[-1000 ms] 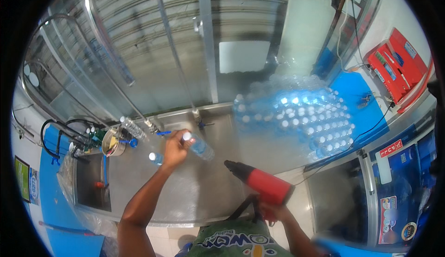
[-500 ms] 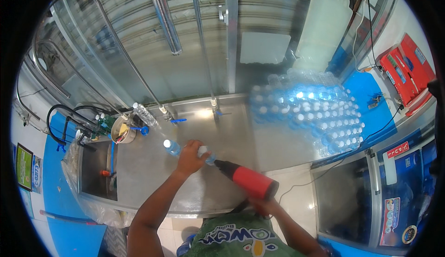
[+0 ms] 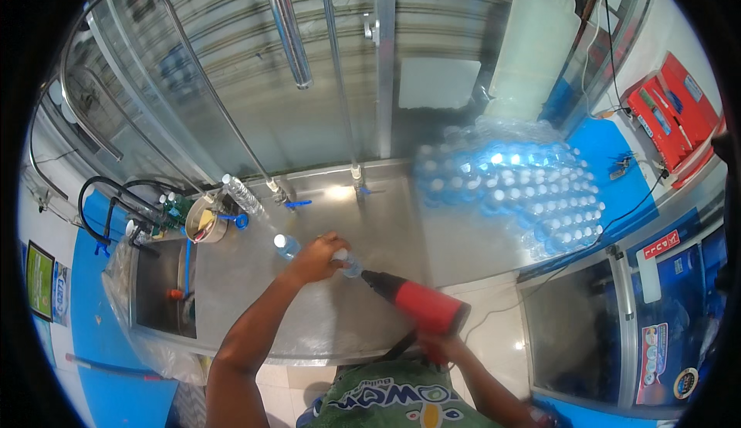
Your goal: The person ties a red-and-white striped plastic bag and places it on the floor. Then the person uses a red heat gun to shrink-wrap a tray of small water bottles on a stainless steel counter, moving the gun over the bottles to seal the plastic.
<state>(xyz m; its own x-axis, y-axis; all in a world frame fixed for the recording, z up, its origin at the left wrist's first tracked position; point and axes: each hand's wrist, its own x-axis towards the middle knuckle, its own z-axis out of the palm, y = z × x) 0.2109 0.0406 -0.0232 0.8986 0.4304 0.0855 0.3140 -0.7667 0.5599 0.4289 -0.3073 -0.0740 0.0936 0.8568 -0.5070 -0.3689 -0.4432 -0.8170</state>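
The capped bottle (image 3: 353, 267) sits against the fingers (image 3: 333, 241) of the left hand (image 3: 314, 260).

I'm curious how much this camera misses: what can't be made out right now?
All in the head view:
Held bottle: its left side, covered by the left hand.
Right hand: its exact grip, obscured by the red blower.
Clustered bottles: the rear ones, screened by those in front and glare.
Beige bucket: some contents, too small to identify.

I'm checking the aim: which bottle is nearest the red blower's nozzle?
The held bottle, in the left hand: the nozzle tip is right beside it. The white-capped bottle just left of that hand and the cluster at right are farther.
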